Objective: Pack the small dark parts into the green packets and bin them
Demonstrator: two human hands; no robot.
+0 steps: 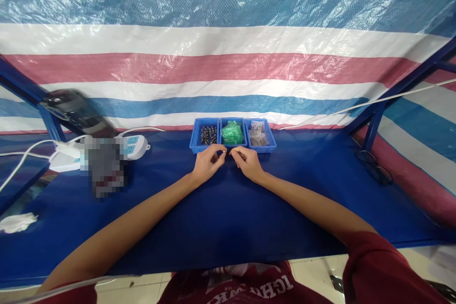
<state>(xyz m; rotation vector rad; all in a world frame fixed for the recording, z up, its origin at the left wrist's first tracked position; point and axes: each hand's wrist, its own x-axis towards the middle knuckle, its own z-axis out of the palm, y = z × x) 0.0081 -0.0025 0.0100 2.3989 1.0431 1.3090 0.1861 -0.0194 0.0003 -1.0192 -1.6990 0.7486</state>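
Note:
My left hand (209, 162) is closed in a pinch just in front of the bins, with a tiny pale bit showing at its fingertips. Facing it, my right hand (248, 163) pinches too; a small orange-yellow piece seems to show there, too small to name. The fingertips of both hands are close together with a narrow gap. Behind them stand three blue bins side by side: the left bin (193, 140) with many small dark metallic parts (208, 135), the middle one with a green plastic bag (232, 133), the right one with clear plastic bags (258, 134).
The blue tabletop (213, 228) spreads around my arms. At left are a white power strip (137, 147) with cables, a dark bottle (76, 109), a blurred-out dark object (106, 166) and crumpled white tissue (17, 222). Glasses (375, 168) lie at right, near a blue frame post (375, 123).

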